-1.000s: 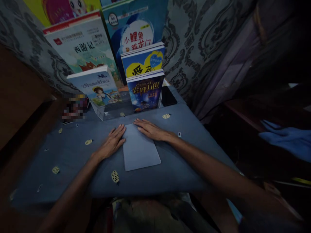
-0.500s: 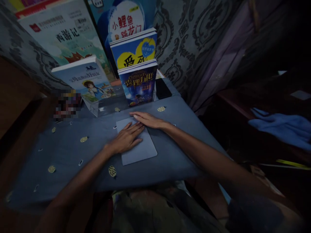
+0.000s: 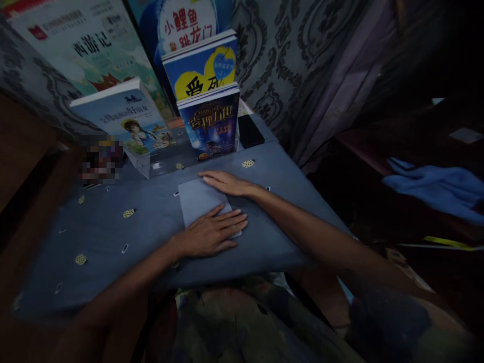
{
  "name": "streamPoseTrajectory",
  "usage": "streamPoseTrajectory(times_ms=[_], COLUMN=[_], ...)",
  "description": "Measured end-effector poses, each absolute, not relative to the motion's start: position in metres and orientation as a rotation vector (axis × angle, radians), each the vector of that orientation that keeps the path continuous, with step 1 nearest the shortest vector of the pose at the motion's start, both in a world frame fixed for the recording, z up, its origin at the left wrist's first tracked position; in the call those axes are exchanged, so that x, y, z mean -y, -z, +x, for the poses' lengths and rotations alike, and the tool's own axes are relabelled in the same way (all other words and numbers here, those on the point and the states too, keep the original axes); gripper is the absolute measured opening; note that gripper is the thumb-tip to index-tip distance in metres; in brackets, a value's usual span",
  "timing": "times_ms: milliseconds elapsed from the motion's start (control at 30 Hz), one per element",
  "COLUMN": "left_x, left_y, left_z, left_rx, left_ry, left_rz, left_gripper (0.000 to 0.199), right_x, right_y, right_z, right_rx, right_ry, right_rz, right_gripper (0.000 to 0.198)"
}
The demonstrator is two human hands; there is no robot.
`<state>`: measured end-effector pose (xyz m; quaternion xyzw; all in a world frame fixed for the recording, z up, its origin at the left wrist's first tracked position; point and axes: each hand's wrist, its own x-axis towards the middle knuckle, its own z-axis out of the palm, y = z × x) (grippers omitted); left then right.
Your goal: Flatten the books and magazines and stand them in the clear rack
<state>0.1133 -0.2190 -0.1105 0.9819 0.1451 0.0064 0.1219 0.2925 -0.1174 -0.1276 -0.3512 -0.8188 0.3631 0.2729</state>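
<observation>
A pale, plain sheet with rounded corners, like folded paper or a thin booklet [image 3: 200,201], lies flat on the blue tablecloth [image 3: 151,262]. My left hand [image 3: 215,232] rests palm down across its near part, fingers stretched to the right and slightly apart; it hides much of the near edge. At the far right corner of the sheet lies my right hand [image 3: 225,182], also flat, its fingers extended to the left and close together. Neither hand grasps anything.
Beyond the hands, clear stands hold several books, among them a dark blue one [image 3: 212,126] and a light blue one [image 3: 128,121]. A black phone [image 3: 250,132] lies right of them. A blue cloth [image 3: 434,189] hangs at the far right, beyond the table's edge.
My left hand has slid from the middle of the sheet towards its near right edge. My right hand stays at the far corner. The view has shifted slightly.
</observation>
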Motion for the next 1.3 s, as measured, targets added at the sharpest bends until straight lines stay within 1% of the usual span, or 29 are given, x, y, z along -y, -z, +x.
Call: streamPoseTrajectory(times_ms=[100, 267, 367, 533, 733, 867, 1067, 1300], left_x=[0.221, 0.213, 0.195, 0.152, 0.124, 0.132, 0.154, 0.188], left_y=[0.111, 0.112, 0.114, 0.119, 0.126, 0.128, 0.131, 0.127], left_z=[0.113, 0.104, 0.093, 0.071, 0.058, 0.059, 0.058, 0.06], left_rx=[-0.421, -0.503, -0.648, -0.841, -1.03, -1.17, -1.181, -1.072], left_ry=[-0.005, -0.095, -0.16, -0.312, -0.367, -0.383, -0.42, -0.233], left_rz=[2.871, 2.826, 2.8, 2.792, 2.824, 2.861, 2.858, 2.861], left_gripper=[0.058, 0.058, 0.054, 0.052, 0.047, 0.045, 0.048, 0.056], right_x=[0.118, 0.119, 0.118, 0.116, 0.116, 0.114, 0.115, 0.117], right_y=[0.13, 0.136, 0.138, 0.139, 0.14, 0.142, 0.143, 0.144], right_z=[0.291, 0.292, 0.292, 0.289, 0.288, 0.288, 0.288, 0.288], right_rx=[2.233, 2.248, 2.24, 2.248, 2.222, 2.239, 2.259, 2.351], right_ry=[-0.933, -0.894, -0.895, -0.882, -0.876, -0.86, -0.849, -0.775], right_rz=[-0.943, -0.948, -0.95, -0.936, -0.91, -0.913, -0.918, -0.933], right_gripper=[0.054, 0.051, 0.051, 0.052, 0.052, 0.05, 0.051, 0.053])
